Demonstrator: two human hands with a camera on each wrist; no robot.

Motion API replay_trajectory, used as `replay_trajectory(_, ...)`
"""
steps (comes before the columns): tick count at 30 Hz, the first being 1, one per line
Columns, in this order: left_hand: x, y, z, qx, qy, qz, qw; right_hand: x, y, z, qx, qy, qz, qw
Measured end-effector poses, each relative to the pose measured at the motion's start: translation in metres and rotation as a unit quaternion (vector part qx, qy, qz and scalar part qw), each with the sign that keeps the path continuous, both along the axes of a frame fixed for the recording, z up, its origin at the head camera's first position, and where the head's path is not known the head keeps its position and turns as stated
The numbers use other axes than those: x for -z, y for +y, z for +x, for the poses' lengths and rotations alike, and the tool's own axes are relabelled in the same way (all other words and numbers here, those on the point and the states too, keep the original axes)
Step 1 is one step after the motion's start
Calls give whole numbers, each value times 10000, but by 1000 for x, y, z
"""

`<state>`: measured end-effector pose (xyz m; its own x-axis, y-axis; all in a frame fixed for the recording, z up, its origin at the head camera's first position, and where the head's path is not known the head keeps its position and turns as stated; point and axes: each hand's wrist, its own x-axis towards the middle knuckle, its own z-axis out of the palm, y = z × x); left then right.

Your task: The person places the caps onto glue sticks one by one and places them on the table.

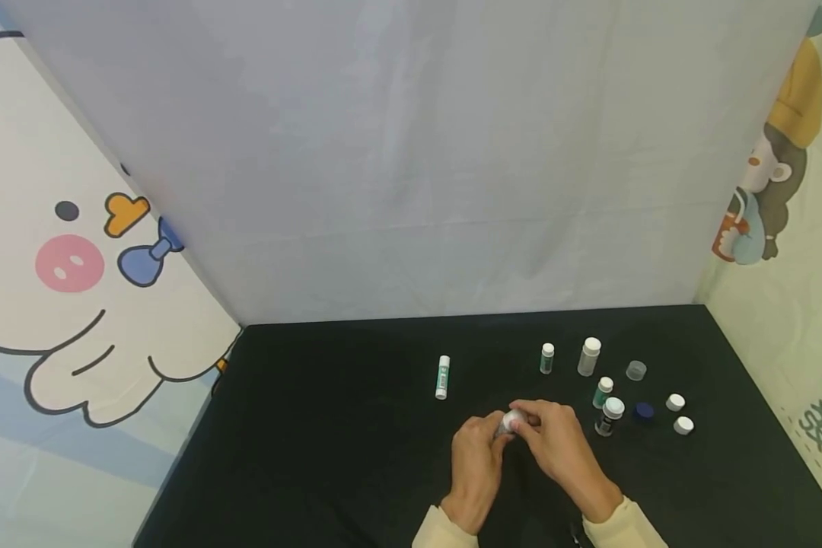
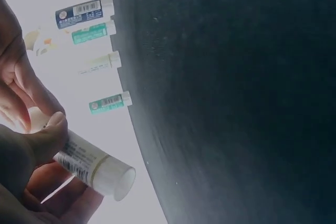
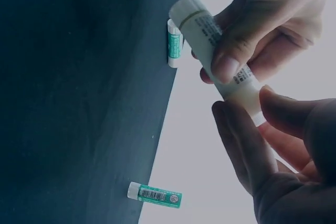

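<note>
My left hand (image 1: pixel 476 468) grips a white glue stick (image 2: pixel 84 161) around its body, the thumb lying over the printed label with a barcode. At the stick's other end, the fingertips and thumb of my right hand (image 1: pixel 560 449) pinch it, covering most of that end. The glue stick is held tilted above the black table, and both hands meet on it in the head view. Beyond the hands lies a slim green-and-white glue stick (image 1: pixel 441 378). To the right of the right hand stands a dark-labelled glue stick (image 1: pixel 609 417) with a white top.
Farther right on the black table (image 1: pixel 329 426) stand small green glue sticks (image 1: pixel 546 358) and a taller white one (image 1: pixel 589 358). Past them lie a blue cap (image 1: pixel 644 411), a translucent cap (image 1: pixel 635 371) and two white caps (image 1: pixel 675 402). A grey cloth (image 1: pixel 452 167) hangs behind.
</note>
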<state>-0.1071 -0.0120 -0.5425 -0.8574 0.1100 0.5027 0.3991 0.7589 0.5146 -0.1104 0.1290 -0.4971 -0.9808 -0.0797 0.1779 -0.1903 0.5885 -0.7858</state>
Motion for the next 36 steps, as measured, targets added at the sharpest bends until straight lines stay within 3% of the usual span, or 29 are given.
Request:
replay_trajectory(10, -2, 2, -5, -188, -432, 597, 9971, -7, -4, -7, -18, 61, 240, 9997)
replay_trajectory(26, -5, 0, -23, -496, -437, 778, 9948, 0, -19, -25, 128, 305, -202, 9992)
replay_trajectory(36, -2, -3, -30, -441, -468, 881, 9940, 3, -26, -38, 198, 304, -297, 9989)
